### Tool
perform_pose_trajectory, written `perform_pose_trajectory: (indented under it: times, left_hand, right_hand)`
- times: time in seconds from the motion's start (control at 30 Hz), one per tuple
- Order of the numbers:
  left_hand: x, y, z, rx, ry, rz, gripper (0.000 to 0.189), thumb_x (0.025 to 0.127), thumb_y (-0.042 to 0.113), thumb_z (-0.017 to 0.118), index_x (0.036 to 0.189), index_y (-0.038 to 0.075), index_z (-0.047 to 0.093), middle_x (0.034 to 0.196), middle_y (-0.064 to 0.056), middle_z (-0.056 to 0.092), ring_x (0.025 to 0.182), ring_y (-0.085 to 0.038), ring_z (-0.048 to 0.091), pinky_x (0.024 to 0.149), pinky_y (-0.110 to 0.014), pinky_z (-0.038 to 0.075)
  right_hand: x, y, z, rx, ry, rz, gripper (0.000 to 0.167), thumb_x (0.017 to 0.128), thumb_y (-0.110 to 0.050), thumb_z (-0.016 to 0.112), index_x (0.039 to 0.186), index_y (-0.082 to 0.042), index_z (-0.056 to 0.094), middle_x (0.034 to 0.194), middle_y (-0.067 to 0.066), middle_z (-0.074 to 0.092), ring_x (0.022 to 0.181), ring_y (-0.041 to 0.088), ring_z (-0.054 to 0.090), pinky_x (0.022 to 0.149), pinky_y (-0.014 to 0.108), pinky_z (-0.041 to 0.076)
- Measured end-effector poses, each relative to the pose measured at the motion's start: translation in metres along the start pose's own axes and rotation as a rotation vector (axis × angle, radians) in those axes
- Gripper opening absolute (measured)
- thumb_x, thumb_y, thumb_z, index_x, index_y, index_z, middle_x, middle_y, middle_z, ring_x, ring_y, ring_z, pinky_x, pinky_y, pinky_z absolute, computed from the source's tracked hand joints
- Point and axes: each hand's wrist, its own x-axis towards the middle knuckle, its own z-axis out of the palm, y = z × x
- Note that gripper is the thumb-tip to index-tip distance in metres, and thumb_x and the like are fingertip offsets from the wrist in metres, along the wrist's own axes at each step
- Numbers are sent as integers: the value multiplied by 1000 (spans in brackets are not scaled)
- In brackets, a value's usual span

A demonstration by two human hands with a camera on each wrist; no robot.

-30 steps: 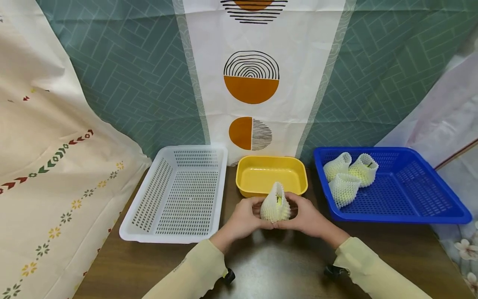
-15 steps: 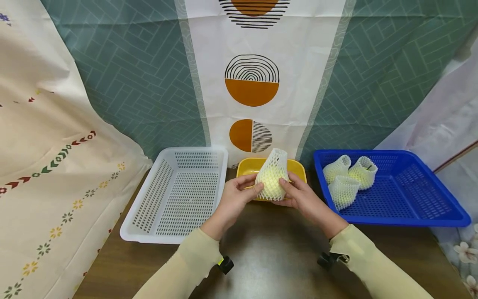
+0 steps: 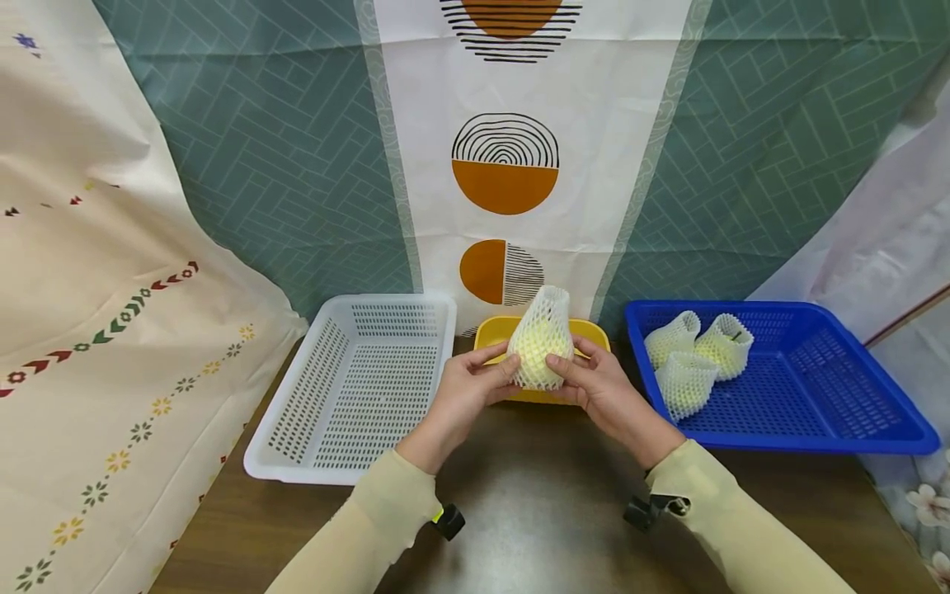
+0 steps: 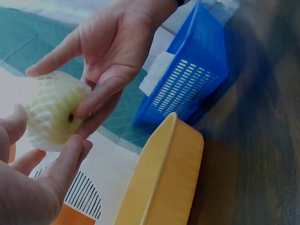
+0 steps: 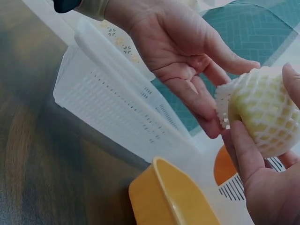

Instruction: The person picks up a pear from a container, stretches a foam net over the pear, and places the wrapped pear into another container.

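Note:
Both hands hold up one pale yellow-green, apple-like fruit (image 3: 540, 351) in a white foam net. In the head view it overlaps the yellow tub (image 3: 492, 332). My left hand (image 3: 466, 388) grips its left side, thumb on the near face. My right hand (image 3: 607, 386) grips the other side, its thumb also in front. The net's narrow open end points up and away. A small dark hollow shows on the fruit's underside (image 4: 64, 117) in the left wrist view, with fingertips of both hands close around it. Fingers behind the fruit are partly hidden in the head view.
On the left stands a white slotted basket (image 3: 260, 437). A blue basket (image 3: 801, 412) stands on the right, with several netted fruits (image 3: 686, 384) at its left end. A patterned cloth (image 3: 505, 190) hangs behind the brown table (image 3: 519, 495).
Both hands have lifted the netted fruit from in front of the yellow tub and tilted it so its lower side faces nearer. In the last half second it rose slightly more.

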Motion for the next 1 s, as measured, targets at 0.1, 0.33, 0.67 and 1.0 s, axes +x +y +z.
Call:
perform_pose_trajectory:
  times: [0.1, 0.33, 0.67, 1.0]
  left_hand:
    - [0, 0, 0, -39, 3, -27, 48, 86, 38, 64, 124, 9, 59, 117, -15, 63, 94, -28, 69, 79, -36, 55]
    - [2, -1, 1, -115, 21, -24, 36, 91, 26, 60, 122, 8, 60, 110, -12, 62, 83, -17, 66, 83, -34, 54]
    - [5, -2, -1, -145, 130, -25, 30, 87, 11, 65, 116, 10, 66, 104, -9, 64, 67, -13, 59, 69, -22, 54]
    - [7, -6, 0, -85, 127, -28, 31, 87, 4, 63, 117, 7, 65, 96, -5, 64, 66, -13, 53, 64, -21, 50]
  right_hand:
    - [1, 0, 0, -4, 34, -16, 66, 87, -24, 66, 142, -11, 30, 124, 7, 54, 100, 16, 65, 82, 35, 54]
    - [3, 1, 1, -20, 52, -33, 68, 86, -17, 68, 142, -13, 31, 126, 7, 50, 102, 15, 62, 81, 33, 55]
    - [4, 4, 2, 12, 57, -33, 68, 83, -14, 70, 141, -12, 35, 123, 7, 52, 104, 16, 61, 83, 33, 54]
    - [5, 4, 2, 92, 33, -39, 67, 85, -12, 67, 142, -10, 32, 122, 5, 54, 103, 15, 62, 84, 32, 54]
